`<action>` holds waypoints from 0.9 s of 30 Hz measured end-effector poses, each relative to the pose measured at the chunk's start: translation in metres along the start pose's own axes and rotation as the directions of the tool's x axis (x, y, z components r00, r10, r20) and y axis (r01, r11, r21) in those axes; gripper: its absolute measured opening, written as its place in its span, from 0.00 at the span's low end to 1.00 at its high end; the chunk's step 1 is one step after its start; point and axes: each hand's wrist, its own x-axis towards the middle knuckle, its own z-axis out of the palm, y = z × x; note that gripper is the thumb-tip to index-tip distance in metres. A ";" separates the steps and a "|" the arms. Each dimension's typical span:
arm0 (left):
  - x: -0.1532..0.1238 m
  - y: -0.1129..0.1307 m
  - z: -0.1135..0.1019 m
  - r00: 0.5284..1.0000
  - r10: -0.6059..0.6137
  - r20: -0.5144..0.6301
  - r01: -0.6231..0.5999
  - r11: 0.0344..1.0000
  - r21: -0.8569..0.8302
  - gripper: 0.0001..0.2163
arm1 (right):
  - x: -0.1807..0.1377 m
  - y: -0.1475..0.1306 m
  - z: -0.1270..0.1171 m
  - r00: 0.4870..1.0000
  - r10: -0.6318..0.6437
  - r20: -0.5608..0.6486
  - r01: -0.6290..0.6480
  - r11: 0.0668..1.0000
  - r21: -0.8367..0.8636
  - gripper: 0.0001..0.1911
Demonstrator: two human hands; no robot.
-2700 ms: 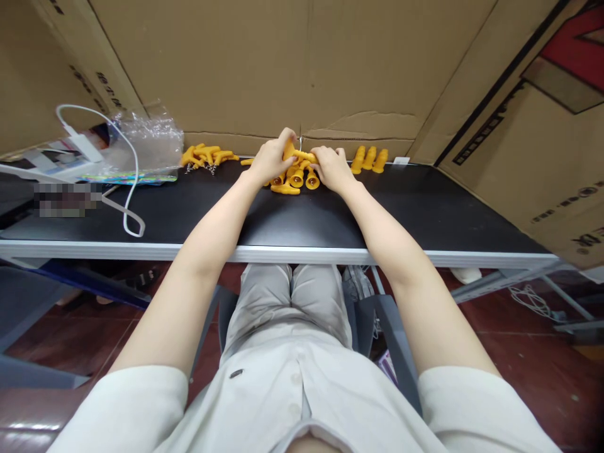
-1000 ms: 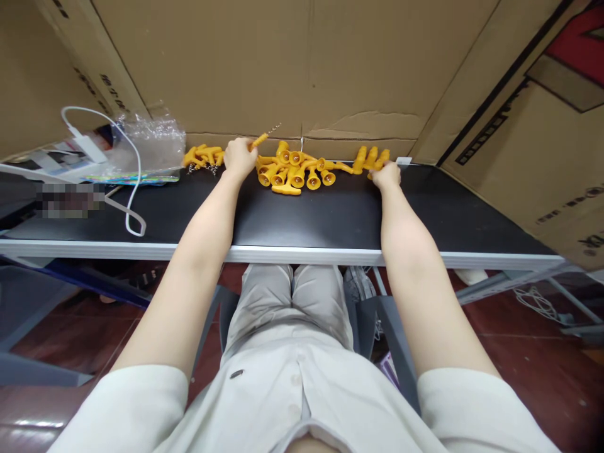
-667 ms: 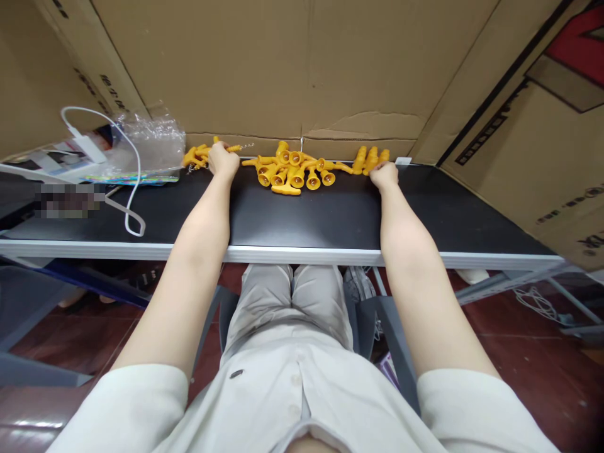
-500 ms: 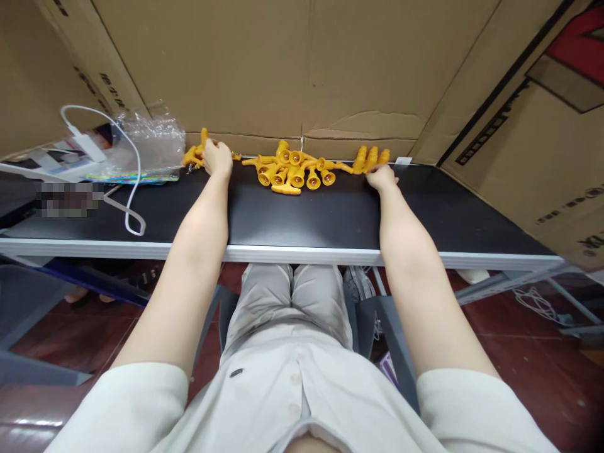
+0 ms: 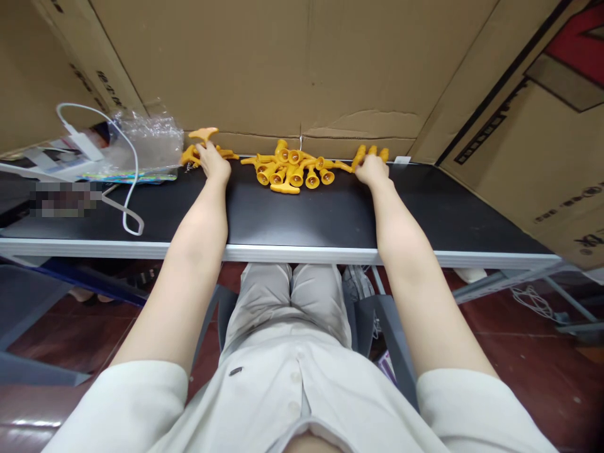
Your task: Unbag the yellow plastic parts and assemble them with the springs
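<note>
At the back left of the desk, my left hand (image 5: 214,162) is closed on a yellow T-shaped handle (image 5: 204,133) held upright, its crossbar showing above the fingers. More yellow handles (image 5: 189,155) lie around that hand, with small metal chain beside them. My right hand (image 5: 374,170) is closed at the leftmost of several yellow rounded plastic pieces (image 5: 360,154) standing at the back right; its fingertips are partly hidden. Between the hands lies a pile of yellow bell-mouthed pieces (image 5: 295,175) with shiny metal inside, and a T-shaped handle (image 5: 285,188) in front.
Clear plastic bags (image 5: 144,141) and a white charger with its cable (image 5: 89,146) lie on the left of the black desk (image 5: 302,220). A cardboard wall (image 5: 302,69) stands behind, and a cardboard box (image 5: 538,138) at the right.
The T-shaped handle in my left hand has turned so its crossbar lies level above the fingers. My right hand has moved slightly left and up, onto the leftmost rounded piece.
</note>
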 end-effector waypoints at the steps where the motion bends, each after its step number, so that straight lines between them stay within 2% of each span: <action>1: -0.001 -0.001 0.000 1.000 -0.009 0.007 0.009 1.000 0.028 0.36 | -0.001 -0.010 -0.002 0.998 0.037 0.043 -0.037 0.999 0.008 0.29; 4: 0.000 -0.007 0.002 0.997 -0.040 0.066 0.033 0.994 0.107 0.36 | -0.005 -0.036 -0.002 0.988 -0.070 0.138 0.055 0.992 0.111 0.29; 7: 0.007 -0.017 0.008 0.992 -0.041 0.122 0.022 0.988 0.151 0.44 | -0.010 -0.052 0.007 0.958 -0.236 0.165 0.197 0.955 0.219 0.33; 9: 0.012 -0.024 0.014 0.989 -0.032 0.142 0.011 0.989 0.149 0.49 | -0.011 -0.057 0.016 0.940 -0.282 0.191 0.229 0.939 0.258 0.33; 13: 0.022 -0.035 0.022 0.984 -0.001 0.177 -0.007 0.999 0.045 0.66 | -0.008 -0.058 0.028 0.930 -0.282 0.238 0.212 0.936 0.281 0.31; 16: 0.025 -0.040 0.026 0.982 0.045 0.184 -0.042 0.999 -0.023 0.79 | -0.008 -0.058 0.029 0.937 -0.266 0.225 0.198 0.938 0.285 0.29; 18: 0.026 -0.041 0.026 0.979 0.055 0.195 -0.049 0.998 -0.038 0.84 | -0.011 -0.060 0.027 0.938 -0.270 0.216 0.204 0.937 0.284 0.30; 22: 0.025 -0.037 0.025 0.984 0.041 0.173 -0.038 0.999 -0.019 0.84 | -0.019 -0.070 0.025 0.935 -0.279 0.220 0.203 0.928 0.312 0.33; 27: 0.018 -0.021 0.021 0.988 0.056 0.143 -0.054 0.998 -0.015 0.80 | -0.019 -0.076 0.038 0.950 -0.196 0.244 0.102 0.931 0.352 0.40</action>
